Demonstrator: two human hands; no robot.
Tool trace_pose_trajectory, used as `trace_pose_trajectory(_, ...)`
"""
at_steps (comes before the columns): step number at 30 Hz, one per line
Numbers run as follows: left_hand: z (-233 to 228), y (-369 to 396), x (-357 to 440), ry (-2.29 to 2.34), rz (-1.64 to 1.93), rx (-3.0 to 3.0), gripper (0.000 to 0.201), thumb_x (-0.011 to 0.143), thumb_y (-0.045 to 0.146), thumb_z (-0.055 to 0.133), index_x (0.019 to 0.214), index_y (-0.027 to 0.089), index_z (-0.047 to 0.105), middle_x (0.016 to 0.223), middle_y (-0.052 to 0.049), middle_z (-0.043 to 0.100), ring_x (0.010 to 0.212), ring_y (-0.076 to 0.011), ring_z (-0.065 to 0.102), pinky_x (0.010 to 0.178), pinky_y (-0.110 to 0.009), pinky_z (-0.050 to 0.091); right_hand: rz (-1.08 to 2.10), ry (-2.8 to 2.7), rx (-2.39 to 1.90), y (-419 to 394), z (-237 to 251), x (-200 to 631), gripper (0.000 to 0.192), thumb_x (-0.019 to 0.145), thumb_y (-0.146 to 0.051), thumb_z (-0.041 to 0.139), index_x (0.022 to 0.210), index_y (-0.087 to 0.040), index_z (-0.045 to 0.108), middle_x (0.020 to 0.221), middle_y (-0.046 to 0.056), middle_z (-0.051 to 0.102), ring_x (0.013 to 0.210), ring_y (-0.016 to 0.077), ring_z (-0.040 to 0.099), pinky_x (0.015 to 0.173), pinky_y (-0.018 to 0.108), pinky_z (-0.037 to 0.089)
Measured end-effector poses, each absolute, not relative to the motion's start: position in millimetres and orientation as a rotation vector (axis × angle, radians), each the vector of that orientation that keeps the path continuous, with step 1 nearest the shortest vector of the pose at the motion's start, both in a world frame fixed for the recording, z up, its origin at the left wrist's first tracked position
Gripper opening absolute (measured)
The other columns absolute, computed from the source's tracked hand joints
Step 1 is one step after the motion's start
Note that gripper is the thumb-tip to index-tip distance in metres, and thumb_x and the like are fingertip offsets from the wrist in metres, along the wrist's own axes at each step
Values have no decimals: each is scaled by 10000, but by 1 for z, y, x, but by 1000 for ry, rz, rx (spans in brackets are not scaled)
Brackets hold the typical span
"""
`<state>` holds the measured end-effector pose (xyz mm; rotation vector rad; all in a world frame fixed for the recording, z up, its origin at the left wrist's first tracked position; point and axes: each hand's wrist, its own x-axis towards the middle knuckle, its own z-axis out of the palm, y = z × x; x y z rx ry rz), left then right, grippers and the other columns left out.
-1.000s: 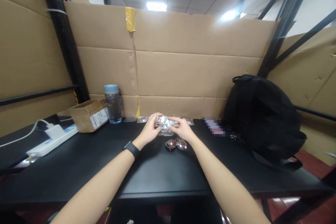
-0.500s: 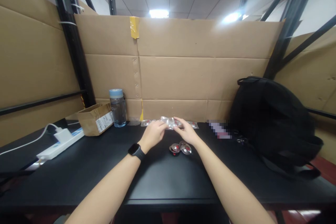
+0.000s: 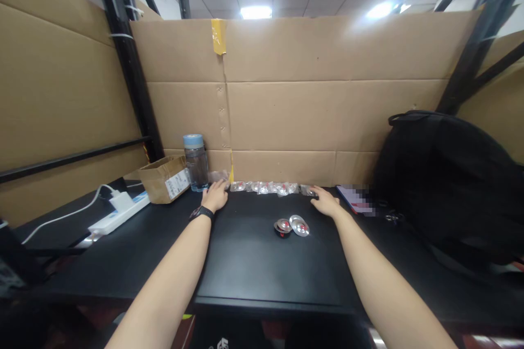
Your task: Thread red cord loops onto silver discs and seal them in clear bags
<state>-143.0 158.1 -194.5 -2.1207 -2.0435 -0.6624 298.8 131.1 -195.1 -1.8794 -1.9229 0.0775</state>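
Observation:
A row of small clear plastic packets [image 3: 268, 188] with red and silver contents lies along the back of the black table. My left hand [image 3: 215, 195] rests beyond its left end, fingers stretched out beside a flat clear plastic bag [image 3: 219, 175]. At the right end, the fingertips of my right hand [image 3: 326, 203] touch a separate packet [image 3: 307, 190], with thumb and fingers apart. Between my arms sit several round silver discs with red marks: a small stack [image 3: 283, 226] and an overlapping pair [image 3: 300, 226].
At the left stand a blue-lidded bottle [image 3: 195, 163], an open cardboard box [image 3: 164, 180] and a white power strip [image 3: 118, 218]. A black backpack [image 3: 446, 185] and a partly blurred flat item [image 3: 351, 199] are on the right. Cardboard panels [image 3: 286, 114] wall the back.
My hands have moved apart, left hand leftward and right hand rightward. The packets that were between them now lie in the row. The view has shifted slightly.

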Motion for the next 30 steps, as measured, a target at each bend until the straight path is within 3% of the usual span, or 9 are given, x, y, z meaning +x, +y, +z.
trace_pose_trajectory(3, -201, 171, -141, -2067, -579, -2186, 510, 914, 271, 458, 1414, 281, 559, 1579, -80, 445, 1440, -313, 410, 1108, -569, 358, 106, -1921, -1905, 136, -199, 300, 570, 865, -247, 550, 1431, -315, 561, 1592, 85, 432, 1426, 365, 426, 1072, 656, 355)
trace_pose_trajectory(6, -202, 175, -143, -2081, -536, -2218, 502, 938, 297, 408, 1417, 264, 552, 1555, -100, 475, 1422, -307, 433, 1107, -574, 355, 118, -1930, -1895, 138, -200, 295, 565, 856, -268, 572, 1417, -339, 573, 1590, 63, 438, 1425, 366, 418, 1078, 648, 342)
trace_pose_trajectory(13, -198, 170, -141, -2078, -545, -2215, 453, 931, 298, 413, 1336, 198, 589, 1438, -150, 581, 1323, -317, 527, 1074, -553, 381, 69, -1853, -1868, 134, -195, 290, 405, 844, -207, 596, 1225, -289, 704, 1335, 111, 664, 1260, 379, 539, 1018, 613, 371)
trace_pose_trajectory(17, -196, 165, -139, -2037, -616, -2202, 436, 909, 259, 441, 1311, 200, 599, 1439, -148, 564, 1317, -326, 521, 1082, -554, 370, 64, -1766, -1774, 129, -190, 295, 305, 890, -197, 563, 1146, -259, 717, 1154, 106, 749, 1165, 337, 617, 1015, 568, 390)
trace_pose_trajectory(22, -192, 152, -132, -1922, -793, -2266, 409, 858, 230, 517, 1243, 164, 637, 1339, -176, 590, 1306, -360, 510, 1081, -533, 389, 110, -1713, -1538, 124, -176, 298, 295, 888, -229, 567, 1146, -195, 705, 1154, 121, 743, 1089, 274, 668, 991, 430, 469)
trace_pose_trajectory(26, -180, 133, -103, -1715, -1024, -2456, 341, 908, 246, 500, 1203, 161, 649, 1255, -130, 646, 1221, -279, 584, 1082, -407, 430, 196, -1748, -1323, 114, -160, 280, 294, 875, -309, 604, 1128, -203, 712, 1131, 86, 746, 1048, 257, 678, 941, 405, 521)
trace_pose_trajectory(30, -163, 105, -52, -1488, -1252, -2664, 400, 1050, 353, 292, 1277, 220, 593, 1223, -57, 683, 1057, -175, 662, 965, -293, 507, 539, -1827, -1023, 96, -149, 248, 385, 770, -317, 749, 1134, -200, 705, 1067, 69, 750, 947, 229, 691, 857, 358, 543)
